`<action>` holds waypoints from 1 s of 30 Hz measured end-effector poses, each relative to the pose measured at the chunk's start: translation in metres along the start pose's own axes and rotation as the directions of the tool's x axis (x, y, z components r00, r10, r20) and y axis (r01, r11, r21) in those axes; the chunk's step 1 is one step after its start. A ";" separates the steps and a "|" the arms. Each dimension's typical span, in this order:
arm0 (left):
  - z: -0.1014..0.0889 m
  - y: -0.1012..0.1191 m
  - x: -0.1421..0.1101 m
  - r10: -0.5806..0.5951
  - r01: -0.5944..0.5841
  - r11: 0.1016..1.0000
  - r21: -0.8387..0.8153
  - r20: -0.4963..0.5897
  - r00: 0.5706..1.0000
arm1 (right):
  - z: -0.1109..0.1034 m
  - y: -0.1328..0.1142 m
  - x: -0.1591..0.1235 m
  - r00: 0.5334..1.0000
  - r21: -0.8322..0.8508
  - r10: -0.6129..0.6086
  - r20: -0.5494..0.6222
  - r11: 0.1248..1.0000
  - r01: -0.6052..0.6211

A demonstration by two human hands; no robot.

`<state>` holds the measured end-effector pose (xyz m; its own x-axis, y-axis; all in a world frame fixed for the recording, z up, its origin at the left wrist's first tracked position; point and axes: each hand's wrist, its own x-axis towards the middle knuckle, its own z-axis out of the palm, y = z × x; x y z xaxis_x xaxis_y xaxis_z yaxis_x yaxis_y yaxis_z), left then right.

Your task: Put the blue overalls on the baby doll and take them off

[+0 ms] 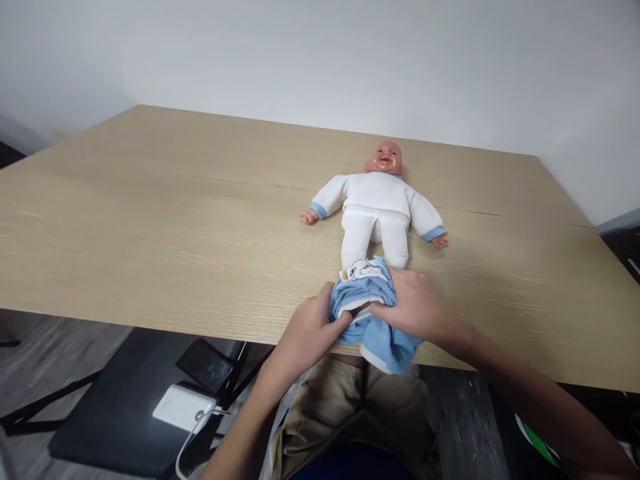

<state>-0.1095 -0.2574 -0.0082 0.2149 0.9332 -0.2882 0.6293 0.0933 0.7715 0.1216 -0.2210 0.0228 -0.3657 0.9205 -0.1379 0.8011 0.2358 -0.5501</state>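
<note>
A baby doll point(377, 193) in a white top with blue cuffs and white trousers lies on its back, head away from me. At its feet, near the table's front edge, a blue terry garment point(363, 290) with white trim and a printed face is bunched up. My left hand point(313, 327) grips the garment's left side, thumb at the trimmed opening. On the other side, my right hand point(413, 303) holds it too, its thumb also at the opening. The doll's feet are hidden by the cloth. One part of the garment hangs over the table edge.
The wooden table point(150, 200) reaches back to a white wall point(300, 60). Below its front edge at left, a black chair seat point(110, 407) carries a white power bank point(184, 408) with a cable and a dark phone point(205, 365).
</note>
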 end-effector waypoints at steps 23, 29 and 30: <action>0.022 -0.034 0.029 0.216 -0.319 0.891 -0.323 -0.316 0.924 | 0.011 0.034 0.018 0.975 0.240 -0.173 -0.140 0.949 0.203; 0.002 -0.030 0.047 0.294 -0.365 0.828 -0.425 -0.225 0.929 | -0.002 0.045 0.038 0.926 0.321 -0.337 -0.171 0.869 0.376; -0.002 -0.030 0.048 0.301 -0.359 0.831 -0.426 -0.200 0.933 | -0.004 0.047 0.038 0.923 0.343 -0.349 -0.162 0.857 0.385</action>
<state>-0.1192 -0.2146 -0.0439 0.2403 0.9677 0.0766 0.1275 -0.1097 0.9858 0.1468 -0.1734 -0.0053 -0.5408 0.8175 0.1982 0.3834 0.4493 -0.8069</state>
